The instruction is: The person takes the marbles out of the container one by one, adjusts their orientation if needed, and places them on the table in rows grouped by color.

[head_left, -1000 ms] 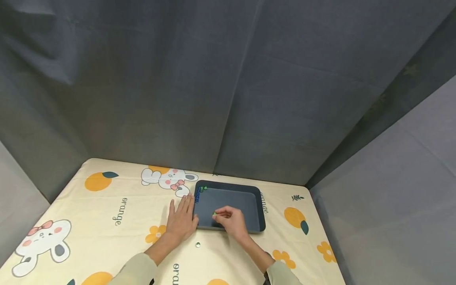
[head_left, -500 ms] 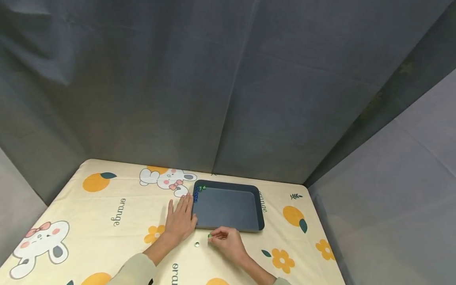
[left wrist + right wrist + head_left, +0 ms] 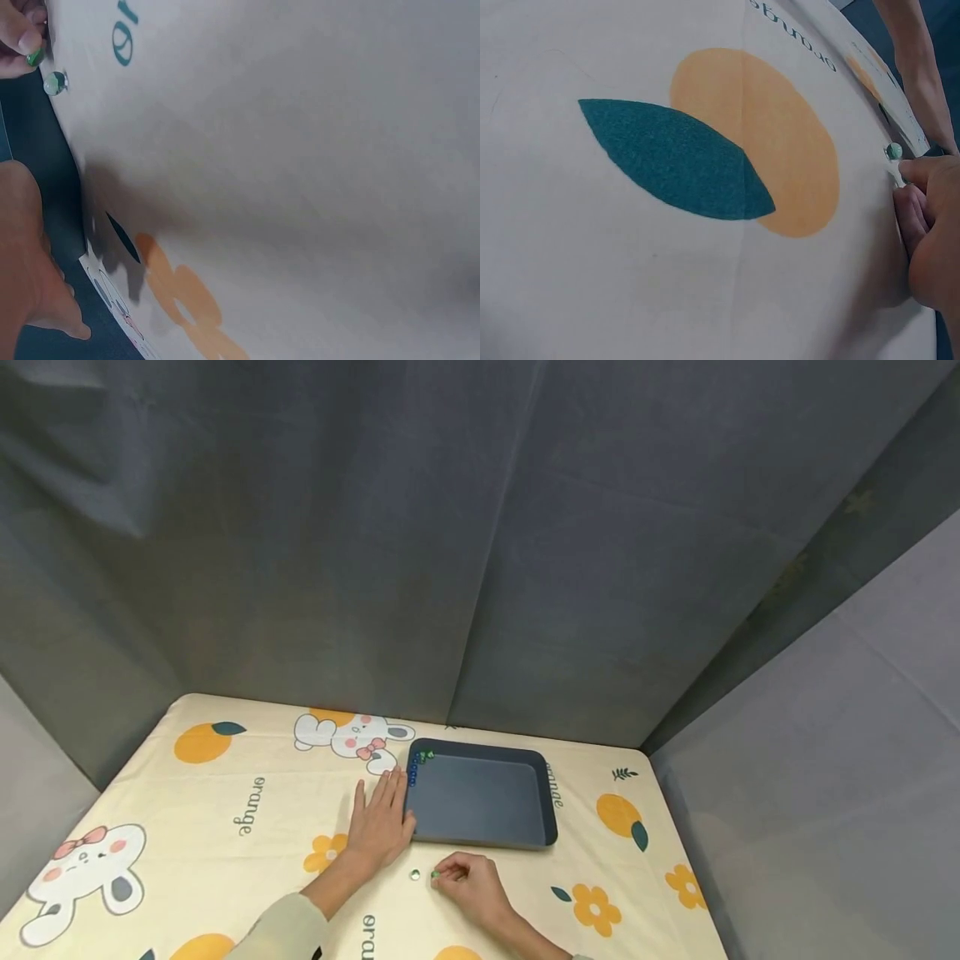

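My left hand point(image 3: 379, 828) lies flat with straight fingers along the left edge of a dark grey rectangular tray point(image 3: 483, 802). Between thumb and fingertips, my right hand point(image 3: 476, 888) pinches a small green marble point(image 3: 34, 57), low over the cloth in front of the tray. Just left of those fingertips, a clear marble with pale green in it point(image 3: 415, 875) sits on the cloth. Inside the tray, blue marbles point(image 3: 412, 772) line the left wall, and a few green marbles point(image 3: 427, 756) sit at the far left corner.
A cream tablecloth point(image 3: 285, 827) printed with oranges, flowers and rabbits covers the table. Dark grey curtains point(image 3: 337, 568) rise behind its far edge, and paler panels point(image 3: 847, 760) flank the sides.
My right hand has come from over the tray, back across its near edge and down to the cloth beside the clear marble, pinching a green marble throughout. My left hand has stayed at the tray.
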The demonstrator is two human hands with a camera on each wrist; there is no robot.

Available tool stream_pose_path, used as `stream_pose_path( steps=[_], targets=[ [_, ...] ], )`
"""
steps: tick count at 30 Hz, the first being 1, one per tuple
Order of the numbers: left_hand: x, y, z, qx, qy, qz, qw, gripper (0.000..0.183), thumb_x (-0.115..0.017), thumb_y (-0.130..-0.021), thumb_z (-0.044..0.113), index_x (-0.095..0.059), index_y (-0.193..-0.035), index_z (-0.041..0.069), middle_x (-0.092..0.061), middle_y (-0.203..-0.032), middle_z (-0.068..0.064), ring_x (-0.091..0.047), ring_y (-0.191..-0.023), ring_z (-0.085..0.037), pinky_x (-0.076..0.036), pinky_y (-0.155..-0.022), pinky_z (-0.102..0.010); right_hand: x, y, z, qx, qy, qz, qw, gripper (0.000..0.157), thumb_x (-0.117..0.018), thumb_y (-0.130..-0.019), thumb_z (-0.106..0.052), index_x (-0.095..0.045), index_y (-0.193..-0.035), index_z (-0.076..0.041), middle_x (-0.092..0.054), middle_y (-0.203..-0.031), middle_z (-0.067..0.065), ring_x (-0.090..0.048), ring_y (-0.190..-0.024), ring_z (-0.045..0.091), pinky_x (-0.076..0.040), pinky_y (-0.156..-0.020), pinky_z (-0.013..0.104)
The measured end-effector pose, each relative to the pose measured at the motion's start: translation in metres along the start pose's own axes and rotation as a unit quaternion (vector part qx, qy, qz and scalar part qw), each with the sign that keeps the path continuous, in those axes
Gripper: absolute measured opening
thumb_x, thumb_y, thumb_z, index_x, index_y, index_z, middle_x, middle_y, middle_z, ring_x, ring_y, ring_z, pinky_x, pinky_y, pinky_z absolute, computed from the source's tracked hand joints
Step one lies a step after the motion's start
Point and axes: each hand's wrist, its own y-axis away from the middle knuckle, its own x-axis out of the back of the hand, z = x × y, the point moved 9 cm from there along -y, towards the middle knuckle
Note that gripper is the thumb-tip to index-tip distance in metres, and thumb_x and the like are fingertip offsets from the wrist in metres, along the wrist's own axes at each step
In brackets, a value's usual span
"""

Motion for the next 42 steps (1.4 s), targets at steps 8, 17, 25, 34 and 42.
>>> stream_pose_path(
  steps=[8, 17, 25, 34, 42],
  targets=[
    [0.003, 0.0, 0.001, 0.0, 0.002, 0.002, 1.0, 0.064, -0.047, -0.09, 0.035, -0.031, -0.143, 0.003, -0.025, -0.149, -0.011, -0.021, -0.135, -0.027, -0.005, -0.106, -0.056, -0.002, -0.001, -0.001, 0.009, 0.035, 0.002, 0.999, 0.012, -0.077, -0.071, -0.006, -0.07, -0.078, -0.013, -0.061, -0.067, -0.01, -0.058, -0.059, 0.004, -0.049, -0.053, 0.02],
    [0.007, 0.002, 0.001, -0.002, 0.001, 0.004, 1.0, 0.063, -0.048, -0.089, 0.035, -0.032, -0.142, 0.003, -0.026, -0.148, -0.011, -0.024, -0.134, -0.028, -0.008, -0.106, -0.056, -0.003, 0.0, 0.0, 0.01, 0.055, 0.01, 0.998, 0.018, -0.074, -0.069, 0.0, -0.067, -0.077, -0.014, -0.059, -0.068, -0.01, -0.055, -0.059, 0.003, -0.048, -0.053, 0.019],
    [0.004, 0.002, 0.001, -0.005, -0.01, 0.004, 0.9999, 0.064, -0.047, -0.09, 0.035, -0.031, -0.143, 0.004, -0.026, -0.148, -0.011, -0.023, -0.135, -0.027, -0.009, -0.106, -0.056, -0.004, 0.0, -0.001, 0.009, 0.062, 0.002, 0.998, 0.018, -0.074, -0.069, -0.003, -0.066, -0.079, -0.015, -0.059, -0.071, -0.009, -0.055, -0.061, 0.003, -0.049, -0.055, 0.019],
    [0.007, 0.002, 0.001, -0.006, -0.007, 0.009, 0.9999, 0.064, -0.047, -0.089, 0.036, -0.033, -0.142, 0.003, -0.027, -0.148, -0.011, -0.024, -0.134, -0.028, -0.012, -0.106, -0.056, 0.0, 0.001, -0.005, 0.023, 0.033, 0.018, 0.999, 0.018, -0.076, -0.069, -0.005, -0.064, -0.081, -0.011, -0.06, -0.074, -0.004, -0.056, -0.062, 0.005, -0.049, -0.054, 0.019],
    [0.005, 0.002, 0.002, -0.004, -0.003, 0.004, 1.0, 0.064, -0.047, -0.09, 0.036, -0.031, -0.142, 0.003, -0.025, -0.148, -0.011, -0.023, -0.135, -0.028, -0.01, -0.106, -0.056, 0.021, -0.008, -0.035, 0.054, 0.003, 0.039, 0.998, 0.011, -0.073, -0.076, -0.008, -0.066, -0.085, -0.006, -0.062, -0.075, -0.003, -0.059, -0.066, 0.012, -0.051, -0.057, 0.022]
  ],
)
